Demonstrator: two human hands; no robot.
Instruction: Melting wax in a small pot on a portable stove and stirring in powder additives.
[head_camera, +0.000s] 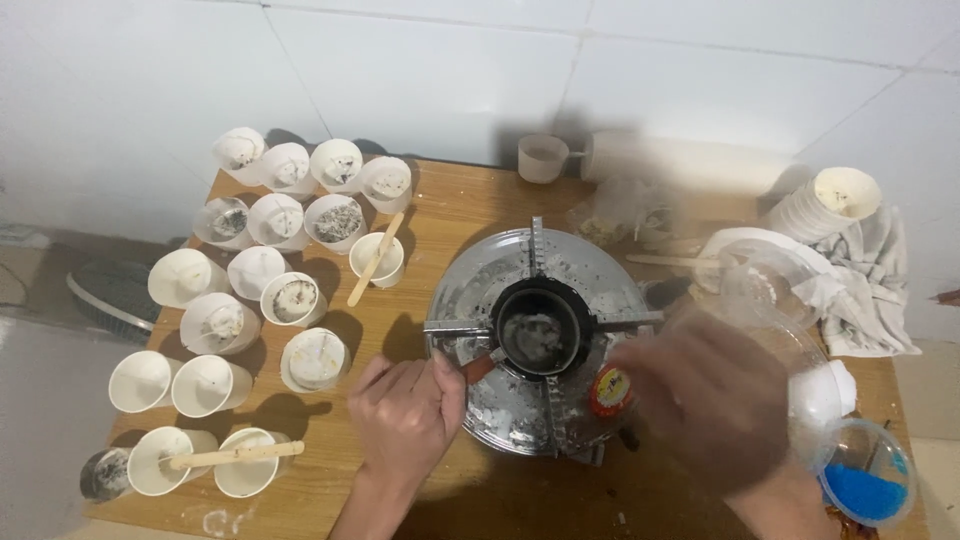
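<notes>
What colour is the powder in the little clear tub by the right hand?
Bright blue. The powder shows best in the head view, at the table's lower right corner.

Right hand (712, 405) is motion-blurred, its grip unreadable; bags at table's back (625, 215) are smeared too, blue-powder tub (866, 487) is cut off by bottom edge, pot contents (537, 335) unclear.
</notes>
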